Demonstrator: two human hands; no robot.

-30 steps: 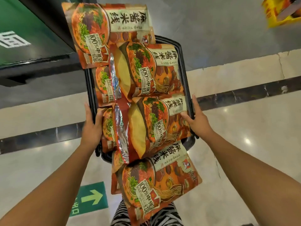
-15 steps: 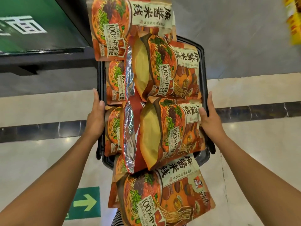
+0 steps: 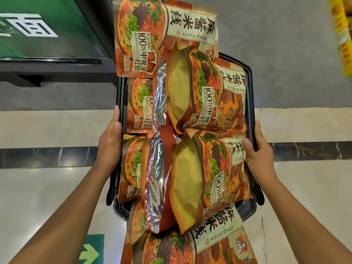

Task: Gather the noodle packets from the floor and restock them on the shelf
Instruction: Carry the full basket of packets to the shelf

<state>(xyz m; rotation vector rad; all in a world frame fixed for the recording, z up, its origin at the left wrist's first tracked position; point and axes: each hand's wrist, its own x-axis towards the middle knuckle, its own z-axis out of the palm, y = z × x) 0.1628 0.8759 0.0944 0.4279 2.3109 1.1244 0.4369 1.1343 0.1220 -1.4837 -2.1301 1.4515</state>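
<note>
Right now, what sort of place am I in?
Most likely a supermarket or shop aisle: a black basket piled with identical noodle packets, a green arrow sign stuck on the polished stone floor, and a green signboard with large white characters at the left.

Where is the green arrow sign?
In the head view, the green arrow sign lies on the floor at the bottom left, below the left hand gripping the black basket and left of the nearest noodle packet.
</note>
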